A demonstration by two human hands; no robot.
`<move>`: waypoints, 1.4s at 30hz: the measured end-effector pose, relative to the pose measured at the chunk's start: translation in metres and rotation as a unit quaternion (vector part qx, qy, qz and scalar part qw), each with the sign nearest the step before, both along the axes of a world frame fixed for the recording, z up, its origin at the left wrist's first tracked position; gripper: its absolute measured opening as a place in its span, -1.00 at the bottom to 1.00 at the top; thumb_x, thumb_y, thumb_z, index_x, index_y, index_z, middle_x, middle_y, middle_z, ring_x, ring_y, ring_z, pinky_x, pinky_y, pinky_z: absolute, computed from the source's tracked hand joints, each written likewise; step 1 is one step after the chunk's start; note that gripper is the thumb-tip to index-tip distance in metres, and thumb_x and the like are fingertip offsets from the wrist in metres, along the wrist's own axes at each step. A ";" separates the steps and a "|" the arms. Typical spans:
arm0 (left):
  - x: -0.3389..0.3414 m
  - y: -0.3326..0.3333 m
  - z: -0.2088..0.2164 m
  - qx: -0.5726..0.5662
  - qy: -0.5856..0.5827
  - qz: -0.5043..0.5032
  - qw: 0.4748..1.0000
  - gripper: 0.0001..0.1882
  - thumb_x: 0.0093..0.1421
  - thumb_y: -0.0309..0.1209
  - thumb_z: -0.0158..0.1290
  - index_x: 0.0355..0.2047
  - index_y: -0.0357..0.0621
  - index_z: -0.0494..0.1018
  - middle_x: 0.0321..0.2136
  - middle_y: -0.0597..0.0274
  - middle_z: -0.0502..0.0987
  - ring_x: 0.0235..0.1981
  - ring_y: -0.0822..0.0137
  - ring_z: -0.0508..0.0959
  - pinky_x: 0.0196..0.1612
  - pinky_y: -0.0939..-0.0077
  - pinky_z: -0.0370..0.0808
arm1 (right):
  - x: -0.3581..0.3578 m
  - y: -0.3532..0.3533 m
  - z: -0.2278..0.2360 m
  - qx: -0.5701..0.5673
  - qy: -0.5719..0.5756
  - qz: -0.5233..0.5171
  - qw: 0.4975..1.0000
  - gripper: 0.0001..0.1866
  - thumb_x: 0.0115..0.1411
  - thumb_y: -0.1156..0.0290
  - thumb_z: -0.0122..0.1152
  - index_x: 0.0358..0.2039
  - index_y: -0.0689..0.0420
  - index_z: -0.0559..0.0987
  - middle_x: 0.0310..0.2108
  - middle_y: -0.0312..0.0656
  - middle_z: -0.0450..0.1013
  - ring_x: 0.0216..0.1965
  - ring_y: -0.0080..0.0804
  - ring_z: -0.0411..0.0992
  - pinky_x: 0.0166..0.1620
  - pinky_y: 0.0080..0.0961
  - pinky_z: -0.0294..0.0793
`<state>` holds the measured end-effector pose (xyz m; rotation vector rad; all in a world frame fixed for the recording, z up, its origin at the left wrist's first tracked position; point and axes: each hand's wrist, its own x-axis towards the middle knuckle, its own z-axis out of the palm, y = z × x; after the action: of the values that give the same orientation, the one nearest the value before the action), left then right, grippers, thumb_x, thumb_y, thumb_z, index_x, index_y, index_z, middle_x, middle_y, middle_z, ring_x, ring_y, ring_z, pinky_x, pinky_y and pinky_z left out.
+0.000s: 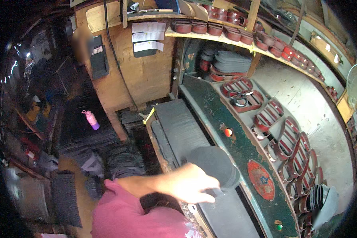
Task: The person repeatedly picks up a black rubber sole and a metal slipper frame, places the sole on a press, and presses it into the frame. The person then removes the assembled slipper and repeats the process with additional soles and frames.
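My left hand (196,184) reaches rightward from a maroon sleeve over a long bed covered with dark grey sheet (182,125). Its thumb and fingers close on the near edge of a dark, round-ended piece (214,160), which looks like a thick disc or a stack. The hand hides part of that piece, so its full shape cannot be made out. Behind the bed runs a green machine beam (242,146) with a red oval plate (261,180). My right hand is out of view.
Red-brown metal cutting dies (287,137) line the machine top, with black-handled scissors (242,97) among them. Grey cut pieces (323,200) lean at the right. More dies fill a curved shelf (246,43). A pink-purple bottle (91,119) stands at the left, near dark sheets (125,160).
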<state>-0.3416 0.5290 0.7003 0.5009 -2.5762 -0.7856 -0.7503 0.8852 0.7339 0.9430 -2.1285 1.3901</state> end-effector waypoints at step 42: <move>-0.160 0.081 -0.213 -0.024 -0.154 -0.413 0.897 -0.47 0.13 -0.28 0.06 0.12 -0.12 0.34 -0.59 -0.02 0.58 -0.50 -0.19 0.62 -0.44 -0.11 0.50 | 0.159 -0.042 -0.330 0.204 -0.553 0.165 0.791 -0.28 0.33 0.16 0.30 0.33 0.37 0.33 0.27 0.08 0.38 0.23 -0.15 0.37 0.28 -0.29 0.31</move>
<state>-0.5019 0.6105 0.4870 -0.5976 -3.0960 -0.9387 -0.5913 0.8432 0.4037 0.7046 -3.3589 2.0178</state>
